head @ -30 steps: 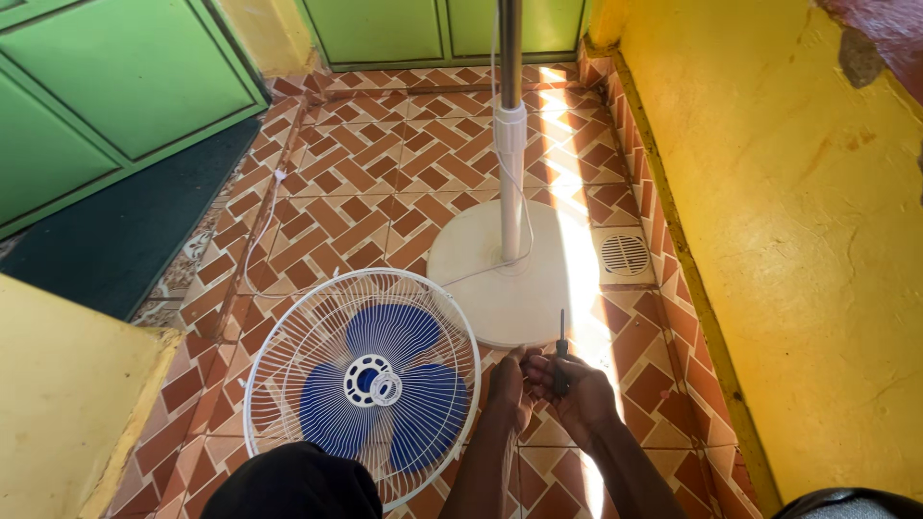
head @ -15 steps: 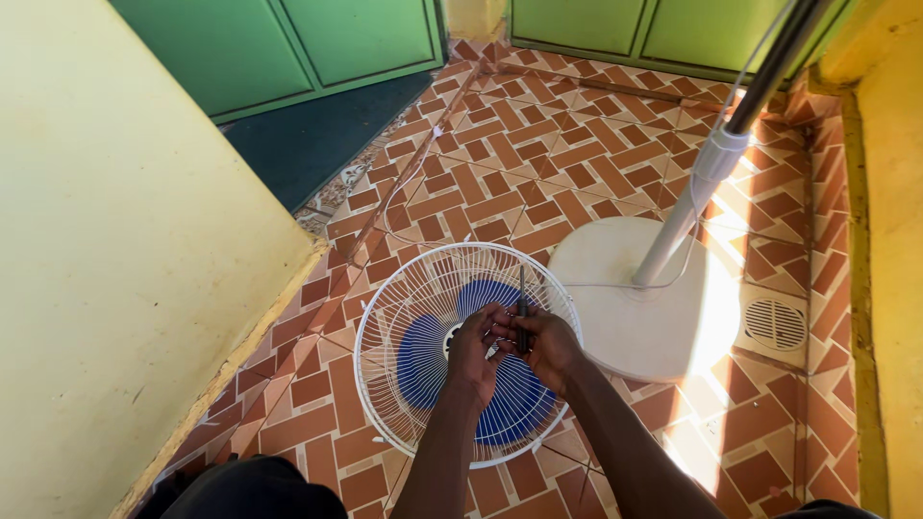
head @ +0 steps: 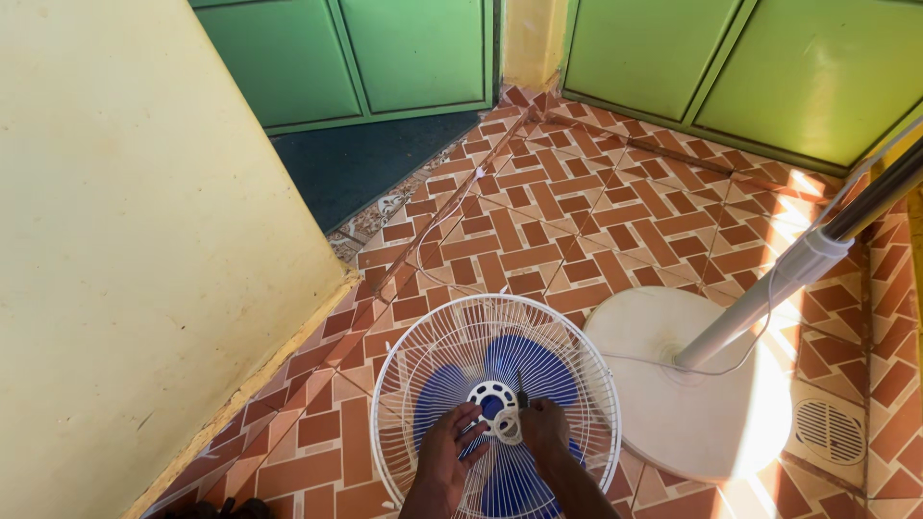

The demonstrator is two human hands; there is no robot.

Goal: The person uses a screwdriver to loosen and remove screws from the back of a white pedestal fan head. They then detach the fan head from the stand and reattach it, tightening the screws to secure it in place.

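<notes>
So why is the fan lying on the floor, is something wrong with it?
Yes. The fan head, white grille over blue blades, lies flat on the floor tiles, off its stand. Both hands, left hand and right hand, are at its hub.

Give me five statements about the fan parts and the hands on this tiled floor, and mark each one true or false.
1. The white wire fan grille lies flat on the floor. True.
2. The fan blades under it are red. False: they are blue.
3. Both hands, the left hand and the right hand, are over the middle of the grille. True.
4. The round fan base stands to the left of the grille. False: it stands to its right, carrying the pole.
5. The doors behind are blue. False: they are green.
</notes>
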